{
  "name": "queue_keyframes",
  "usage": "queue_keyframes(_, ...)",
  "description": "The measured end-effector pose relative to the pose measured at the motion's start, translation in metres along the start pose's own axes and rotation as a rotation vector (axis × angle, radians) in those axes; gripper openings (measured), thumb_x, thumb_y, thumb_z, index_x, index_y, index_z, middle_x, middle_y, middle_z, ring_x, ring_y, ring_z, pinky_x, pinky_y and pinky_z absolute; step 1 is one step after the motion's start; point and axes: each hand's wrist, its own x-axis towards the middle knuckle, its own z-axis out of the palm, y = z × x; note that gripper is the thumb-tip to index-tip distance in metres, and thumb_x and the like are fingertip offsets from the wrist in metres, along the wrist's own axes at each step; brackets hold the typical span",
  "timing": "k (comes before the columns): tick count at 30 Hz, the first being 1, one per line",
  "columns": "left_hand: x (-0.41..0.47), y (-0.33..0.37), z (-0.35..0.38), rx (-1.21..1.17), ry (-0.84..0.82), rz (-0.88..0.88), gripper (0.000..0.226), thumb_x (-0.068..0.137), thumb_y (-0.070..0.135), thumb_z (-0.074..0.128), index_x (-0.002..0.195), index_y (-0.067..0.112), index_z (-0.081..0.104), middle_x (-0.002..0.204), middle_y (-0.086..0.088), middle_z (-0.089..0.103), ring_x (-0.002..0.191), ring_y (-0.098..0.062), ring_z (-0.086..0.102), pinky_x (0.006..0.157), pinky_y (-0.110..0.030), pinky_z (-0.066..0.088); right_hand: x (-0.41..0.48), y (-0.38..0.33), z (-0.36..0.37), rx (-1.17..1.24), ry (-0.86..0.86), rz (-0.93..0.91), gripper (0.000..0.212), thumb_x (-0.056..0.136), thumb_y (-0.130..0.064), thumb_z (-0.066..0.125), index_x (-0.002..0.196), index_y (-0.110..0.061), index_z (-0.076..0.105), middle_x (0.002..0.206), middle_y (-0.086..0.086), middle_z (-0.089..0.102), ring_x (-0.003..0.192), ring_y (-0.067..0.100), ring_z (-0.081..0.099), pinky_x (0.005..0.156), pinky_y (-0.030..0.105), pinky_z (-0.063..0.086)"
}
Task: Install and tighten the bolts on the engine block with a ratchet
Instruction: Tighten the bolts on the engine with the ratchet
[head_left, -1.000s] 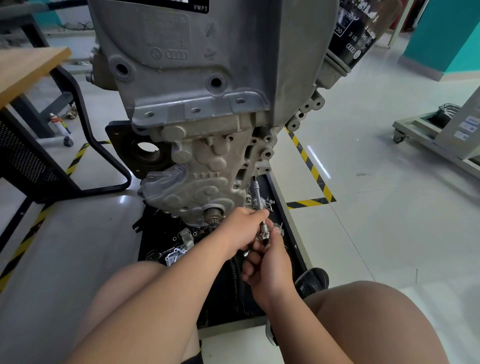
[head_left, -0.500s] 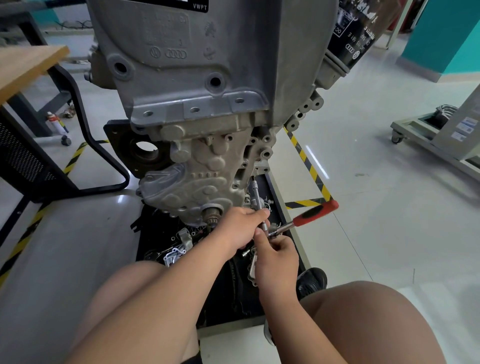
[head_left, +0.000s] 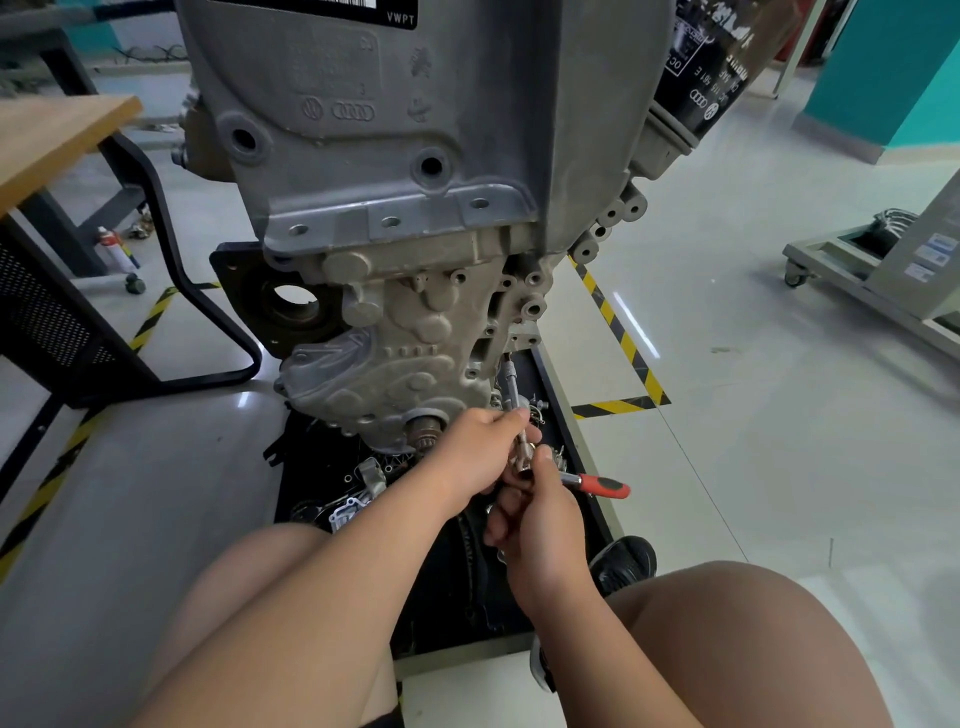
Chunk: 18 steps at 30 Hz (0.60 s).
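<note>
Pale glossy floor (head_left: 753, 467), yellow-black tape (head_left: 618, 332) across it. On floor: black tray (head_left: 545, 379) below engine (head_left: 415, 156), small metal parts (head_left: 358, 499) scattered in tray; desk frame (head_left: 208, 374) left; can (head_left: 117, 249) beside it; wheeled cart (head_left: 852, 280) right.

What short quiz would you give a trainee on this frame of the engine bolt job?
1. True or false: the red handle of the ratchet sticks out toward the person's left.
2. What does the left hand grip? A the extension bar; B a hammer; C a screwdriver.
3. Fill in: the ___ hand holds the ratchet.
Key: 1 false, it sticks out to the right; 2 A; 3 right hand.
</note>
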Motion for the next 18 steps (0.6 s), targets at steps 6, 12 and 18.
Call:
queue_keyframes(6, 0.001, -0.002, 0.001, 0.003, -0.051, -0.036, 0.03, 0.097, 0.035, 0.05, 0.078, 0.018, 0.065, 0.044, 0.01, 0.051, 0.035, -0.005, 0.044, 0.038, -0.012, 0.026, 0.005, 0.001, -0.002, 0.245, -0.077, 0.161, 0.033, 0.099, -0.05, 0.039, 0.103, -0.023, 0.057, 0.053, -0.004, 0.038, 0.041, 0.013, 0.029, 0.042, 0.023, 0.029)
queue_keyframes(12, 0.003, -0.005, -0.001, 0.089, 0.002, -0.027, 0.031, 0.095, 0.036, 0.053, 0.074, 0.02, 0.068, 0.042, 0.016, 0.053, 0.036, 0.0, 0.043, 0.044, -0.018, 0.029, 0.004, 0.006, -0.01, -0.536, 0.163, -0.274, 0.03, 0.095, -0.041, 0.054, 0.087, -0.013, 0.061, 0.063, -0.006, 0.061, 0.056, 0.013, 0.056, 0.055, 0.026, 0.04)
queue_keyframes(18, 0.004, -0.004, -0.001, 0.07, 0.004, -0.035, 0.03, 0.094, 0.034, 0.055, 0.07, 0.02, 0.065, 0.038, 0.015, 0.049, 0.03, 0.0, 0.038, 0.044, -0.019, 0.027, 0.004, 0.007, -0.008, -0.643, 0.236, -0.428, 0.018, 0.086, -0.032, 0.069, 0.075, -0.028, 0.055, 0.068, -0.01, 0.061, 0.06, 0.004, 0.053, 0.058, 0.022, 0.037)
